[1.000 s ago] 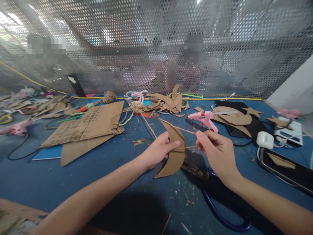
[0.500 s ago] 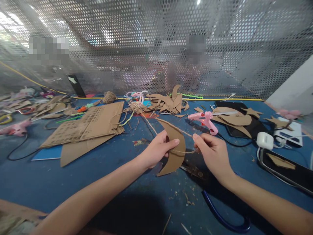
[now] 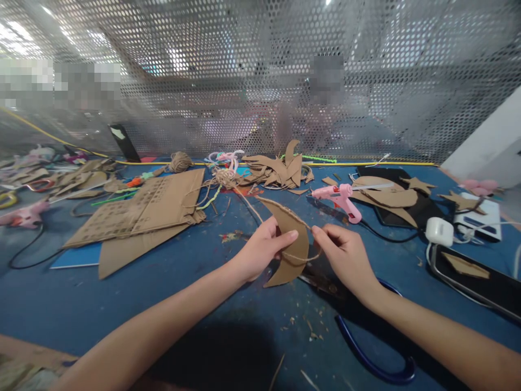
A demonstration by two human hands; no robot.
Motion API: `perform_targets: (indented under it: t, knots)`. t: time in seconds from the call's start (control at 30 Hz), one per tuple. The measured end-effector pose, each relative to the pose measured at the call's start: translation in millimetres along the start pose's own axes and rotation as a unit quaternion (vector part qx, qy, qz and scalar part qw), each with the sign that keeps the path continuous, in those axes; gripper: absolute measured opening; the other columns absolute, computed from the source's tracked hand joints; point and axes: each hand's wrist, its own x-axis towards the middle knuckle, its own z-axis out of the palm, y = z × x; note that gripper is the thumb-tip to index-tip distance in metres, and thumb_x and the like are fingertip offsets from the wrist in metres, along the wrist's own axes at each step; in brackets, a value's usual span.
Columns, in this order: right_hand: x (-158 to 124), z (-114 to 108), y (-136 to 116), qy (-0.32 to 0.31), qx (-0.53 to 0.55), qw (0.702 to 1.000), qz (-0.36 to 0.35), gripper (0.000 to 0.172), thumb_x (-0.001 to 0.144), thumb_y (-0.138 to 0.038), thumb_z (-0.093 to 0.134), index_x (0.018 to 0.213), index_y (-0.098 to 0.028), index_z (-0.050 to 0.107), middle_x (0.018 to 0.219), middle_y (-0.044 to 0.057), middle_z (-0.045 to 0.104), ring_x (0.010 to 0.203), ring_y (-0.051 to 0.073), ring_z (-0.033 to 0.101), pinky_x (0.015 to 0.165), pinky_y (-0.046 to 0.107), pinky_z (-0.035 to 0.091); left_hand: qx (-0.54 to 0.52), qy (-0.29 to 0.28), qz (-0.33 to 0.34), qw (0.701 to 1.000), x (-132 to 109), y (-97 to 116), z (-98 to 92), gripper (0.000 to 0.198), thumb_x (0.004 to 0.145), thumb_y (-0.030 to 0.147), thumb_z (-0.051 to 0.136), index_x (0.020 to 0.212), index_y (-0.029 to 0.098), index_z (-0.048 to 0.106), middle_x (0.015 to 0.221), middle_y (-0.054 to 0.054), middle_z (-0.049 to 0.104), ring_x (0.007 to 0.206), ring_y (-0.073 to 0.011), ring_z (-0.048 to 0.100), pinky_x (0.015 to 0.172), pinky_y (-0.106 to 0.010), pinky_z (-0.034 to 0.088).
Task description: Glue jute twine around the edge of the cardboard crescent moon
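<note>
My left hand (image 3: 260, 251) pinches a brown cardboard crescent (image 3: 290, 244) upright above the blue table, thumb on its face. My right hand (image 3: 344, 255) is closed on a strand of jute twine (image 3: 303, 258) that loops across the crescent's right edge. The twine runs up along the crescent's top edge and back to a loose bundle of twine (image 3: 225, 178) farther away. Large blue-handled scissors (image 3: 366, 358) lie on the table under my right wrist.
A pink glue gun (image 3: 341, 197) rests just beyond my right hand. A perforated cardboard sheet (image 3: 142, 212) lies at left, cardboard offcuts (image 3: 280, 168) at the back. Black trays (image 3: 472, 277) with cardboard shapes and a white charger (image 3: 438, 232) sit at right. A metal mesh wall (image 3: 260, 76) bounds the table.
My right hand has moved left and closer to the crescent, slackening the twine from a taut line into a loop. My left hand keeps holding the crescent in nearly the same place.
</note>
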Motion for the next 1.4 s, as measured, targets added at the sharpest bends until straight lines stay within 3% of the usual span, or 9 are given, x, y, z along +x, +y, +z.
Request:
perform_targets:
  t: [0.1,0.17,0.27,0.37,0.57,0.87,1.1,1.23,1.4]
  knots:
    - [2.0,1.1,2.4,-0.031,0.008,0.999,0.006,0.034,0.084,-0.039,0.056,0.058,-0.017,0.056,0.052,-0.003,0.048,0.051,0.010,0.043,0.049,0.023,0.034,-0.004,0.008,0.018,1.000,-0.6,-0.1,1.7,0.030,0.074,0.033,0.070,0.096,0.016,0.057,0.084,-0.002,0.066,0.075,-0.0143,0.060,0.067,-0.025,0.046]
    - [3.1,1.7,4.1,-0.038,0.019,0.999,0.008,0.024,0.084,-0.038,0.057,0.078,-0.017,0.066,0.064,0.000,0.061,0.056,0.012,0.052,0.053,0.023,0.040,0.000,0.024,0.028,0.999,-1.2,0.3,3.3,0.028,0.074,0.030,0.070,0.094,0.016,0.058,0.084,-0.002,0.067,0.077,-0.0151,0.060,0.069,-0.025,0.047]
    - [3.1,2.1,4.2,-0.027,0.051,0.998,0.004,0.027,0.085,-0.036,0.056,0.100,-0.017,0.067,0.086,0.005,0.070,0.068,0.015,0.061,0.060,0.026,0.048,0.017,0.046,0.029,0.998,-2.3,1.0,6.2,0.024,0.074,0.030,0.070,0.091,0.016,0.060,0.078,-0.001,0.067,0.076,-0.0158,0.061,0.068,-0.025,0.047]
    - [0.6,1.9,0.7,-0.014,0.075,0.997,-0.003,0.021,0.082,-0.035,0.060,0.089,-0.018,0.070,0.081,0.004,0.072,0.066,0.015,0.063,0.059,0.025,0.050,0.030,0.059,0.030,0.997,-3.7,0.7,9.7,0.025,0.072,0.032,0.073,0.086,0.016,0.060,0.072,0.000,0.065,0.074,-0.0158,0.061,0.067,-0.025,0.047]
    - [-4.4,0.0,-9.0,0.014,0.056,0.998,-0.031,0.014,0.079,-0.030,0.063,0.073,-0.019,0.071,0.068,0.000,0.070,0.057,0.013,0.060,0.053,0.022,0.049,0.031,0.047,0.045,0.997,-7.1,4.2,13.7,0.033,0.067,0.037,0.077,0.085,0.015,0.061,0.081,-0.001,0.067,0.076,-0.0153,0.061,0.074,-0.027,0.048]
    - [-13.7,-7.2,-26.8,0.018,0.019,0.992,-0.125,0.012,0.081,-0.023,0.062,0.070,-0.022,0.069,0.068,-0.001,0.069,0.057,0.012,0.061,0.054,0.020,0.049,0.067,0.163,0.206,0.963,-12.2,18.6,1.0,0.026,0.072,0.037,0.075,0.084,0.017,0.065,0.074,0.000,0.063,0.065,-0.0108,0.054,0.061,-0.020,0.045]
    - [-15.9,-9.0,-30.1,0.001,0.019,0.990,-0.141,0.013,0.082,-0.022,0.061,0.070,-0.022,0.067,0.068,-0.001,0.068,0.059,0.011,0.061,0.055,0.020,0.049,0.085,0.172,0.247,0.950,-14.9,23.6,2.6,0.023,0.071,0.036,0.076,0.082,0.018,0.066,0.072,0.000,0.064,0.061,-0.0102,0.055,0.058,-0.020,0.047]
    - [-16.3,-8.8,-30.2,-0.020,0.058,0.992,-0.112,0.004,0.079,-0.021,0.063,0.078,-0.022,0.067,0.072,-0.001,0.069,0.061,0.012,0.061,0.056,0.021,0.050,0.086,0.171,0.251,0.949,-17.0,25.0,3.5,0.020,0.071,0.034,0.077,0.077,0.018,0.066,0.072,0.000,0.066,0.062,-0.0100,0.056,0.058,-0.019,0.047]
    - [-18.4,-9.9,-37.3,-0.018,0.054,0.991,-0.120,0.006,0.075,-0.021,0.067,0.081,-0.022,0.066,0.074,0.000,0.067,0.064,0.013,0.059,0.060,0.024,0.050,0.088,0.120,0.267,0.952,-25.5,27.9,9.0,0.012,0.073,0.025,0.076,0.072,0.018,0.066,0.069,0.000,0.066,0.064,-0.0111,0.060,0.061,-0.020,0.049]
